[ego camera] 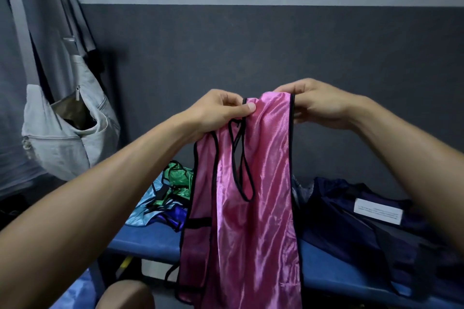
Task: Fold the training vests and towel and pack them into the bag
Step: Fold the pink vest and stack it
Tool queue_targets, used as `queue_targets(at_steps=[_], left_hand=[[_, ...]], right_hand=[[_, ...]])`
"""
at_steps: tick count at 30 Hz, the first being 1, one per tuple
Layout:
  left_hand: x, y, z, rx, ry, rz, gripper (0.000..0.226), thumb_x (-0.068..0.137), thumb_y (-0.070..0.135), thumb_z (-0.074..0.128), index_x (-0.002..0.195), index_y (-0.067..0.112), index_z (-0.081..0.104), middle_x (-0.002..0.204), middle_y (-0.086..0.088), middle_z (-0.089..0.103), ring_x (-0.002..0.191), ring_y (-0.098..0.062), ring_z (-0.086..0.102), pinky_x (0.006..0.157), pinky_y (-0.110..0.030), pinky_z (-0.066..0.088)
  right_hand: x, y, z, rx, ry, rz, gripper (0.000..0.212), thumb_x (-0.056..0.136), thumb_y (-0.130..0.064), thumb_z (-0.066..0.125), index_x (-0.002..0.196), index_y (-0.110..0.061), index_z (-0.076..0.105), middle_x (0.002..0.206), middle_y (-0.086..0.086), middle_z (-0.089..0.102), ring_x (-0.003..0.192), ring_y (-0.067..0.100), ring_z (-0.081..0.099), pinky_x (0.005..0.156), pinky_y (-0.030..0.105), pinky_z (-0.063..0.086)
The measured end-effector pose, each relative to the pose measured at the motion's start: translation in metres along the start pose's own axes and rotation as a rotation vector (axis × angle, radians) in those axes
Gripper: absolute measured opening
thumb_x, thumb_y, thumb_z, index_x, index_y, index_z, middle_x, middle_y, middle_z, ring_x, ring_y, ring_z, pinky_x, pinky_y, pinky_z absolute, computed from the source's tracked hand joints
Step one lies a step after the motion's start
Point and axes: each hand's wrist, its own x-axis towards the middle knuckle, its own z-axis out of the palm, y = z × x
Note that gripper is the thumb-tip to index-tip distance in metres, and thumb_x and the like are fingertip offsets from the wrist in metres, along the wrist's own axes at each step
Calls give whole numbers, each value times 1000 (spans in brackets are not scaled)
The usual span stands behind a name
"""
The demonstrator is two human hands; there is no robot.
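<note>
Hanging above the blue padded bench (150, 241), the shiny pink satin vest with black trim (253, 208) is pinched at its shoulder straps by the left hand (221, 113) and right hand (316, 105), fingers curled. Crumpled green and blue vests (170, 190) lie behind.

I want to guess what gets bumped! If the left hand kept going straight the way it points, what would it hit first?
The left hand points toward the right, so it would probably meet the right hand first, with the top of the pink vest bunching between them. Depth is hard to judge here.
</note>
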Motion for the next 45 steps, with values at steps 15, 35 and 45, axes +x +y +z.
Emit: queue_targets(at_steps=[15, 35, 45], left_hand=[[16, 4, 0, 280, 85, 229, 18, 90, 33, 78, 85, 16, 75, 73, 4, 69, 67, -8, 57, 70, -29, 47], [-10, -19, -95, 448, 130, 55, 30, 90, 26, 66, 119, 18, 68, 112, 3, 71, 98, -3, 62, 85, -5, 43], [-13, -36, -109, 673, 211, 115, 14, 100, 12, 64, 108, 12, 76, 97, -1, 75, 79, -2, 64, 71, -4, 44]], right_hand=[[-11, 10, -22, 29, -60, 183, 52, 89, 7, 34, 120, -10, 72, 104, 4, 72, 90, 14, 65, 97, 45, 48], [-12, 49, -46, -571, 640, 202, 26, 93, -11, 47, 80, -16, 69, 87, 3, 72, 88, 25, 66, 73, 32, 45], [-23, 74, -50, -473, 707, 161, 27, 91, -19, 43, 66, -11, 52, 62, 1, 54, 62, 21, 46, 59, 35, 31]])
